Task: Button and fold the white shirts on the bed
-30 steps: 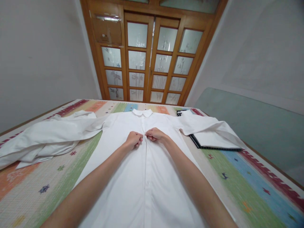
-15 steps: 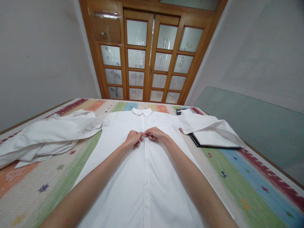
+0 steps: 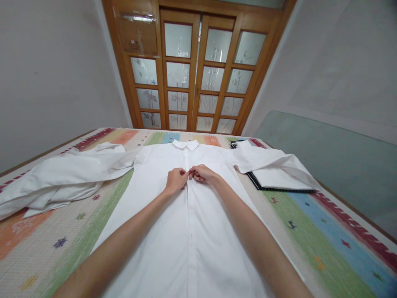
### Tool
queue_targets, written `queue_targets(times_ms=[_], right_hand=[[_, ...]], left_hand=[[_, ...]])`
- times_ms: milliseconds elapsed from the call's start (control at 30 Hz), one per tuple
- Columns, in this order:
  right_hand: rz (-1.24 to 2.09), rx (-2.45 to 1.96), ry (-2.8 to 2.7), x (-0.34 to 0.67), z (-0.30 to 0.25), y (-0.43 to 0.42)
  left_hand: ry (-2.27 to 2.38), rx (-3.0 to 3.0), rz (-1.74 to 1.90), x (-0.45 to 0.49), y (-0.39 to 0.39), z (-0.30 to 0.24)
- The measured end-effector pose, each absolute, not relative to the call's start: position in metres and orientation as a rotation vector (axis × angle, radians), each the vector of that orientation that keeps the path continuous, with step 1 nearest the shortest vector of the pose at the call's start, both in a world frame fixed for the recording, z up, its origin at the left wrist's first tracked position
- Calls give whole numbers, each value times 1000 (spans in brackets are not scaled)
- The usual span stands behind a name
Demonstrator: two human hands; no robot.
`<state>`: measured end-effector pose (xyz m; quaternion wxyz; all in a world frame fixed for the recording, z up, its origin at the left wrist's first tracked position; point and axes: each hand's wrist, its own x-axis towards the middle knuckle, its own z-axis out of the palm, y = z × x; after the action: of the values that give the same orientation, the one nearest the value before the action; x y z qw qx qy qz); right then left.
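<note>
A white shirt (image 3: 155,231) lies flat, front up, on a bed with a striped colourful cover (image 3: 46,244). Its collar (image 3: 185,144) points away from me. My left hand (image 3: 175,180) and my right hand (image 3: 201,174) meet at the button placket, a little below the collar. Both hands are closed, fingertips pinching the placket cloth on either side of the centre line. Whether a button sits between the fingers I cannot make out. The left sleeve (image 3: 58,178) spreads out crumpled to the left.
The right sleeve (image 3: 269,163) lies over a dark-edged flat board (image 3: 281,189) at the right. Wooden doors with frosted glass panes (image 3: 192,70) stand beyond the bed. Grey walls rise on both sides, and a pale green panel (image 3: 335,165) runs along the right.
Both hands have crept slightly further up the placket toward the collar and closed tighter together. The shirt lies as before.
</note>
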<state>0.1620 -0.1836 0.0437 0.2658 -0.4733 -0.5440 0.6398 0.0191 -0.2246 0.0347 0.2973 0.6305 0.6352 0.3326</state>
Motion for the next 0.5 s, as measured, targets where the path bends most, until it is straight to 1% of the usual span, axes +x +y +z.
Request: queue_targets(times_ms=[500], right_hand=[[1664, -1283, -1462, 162, 32, -178]], left_hand=[[1631, 1605, 862, 13, -226, 42]])
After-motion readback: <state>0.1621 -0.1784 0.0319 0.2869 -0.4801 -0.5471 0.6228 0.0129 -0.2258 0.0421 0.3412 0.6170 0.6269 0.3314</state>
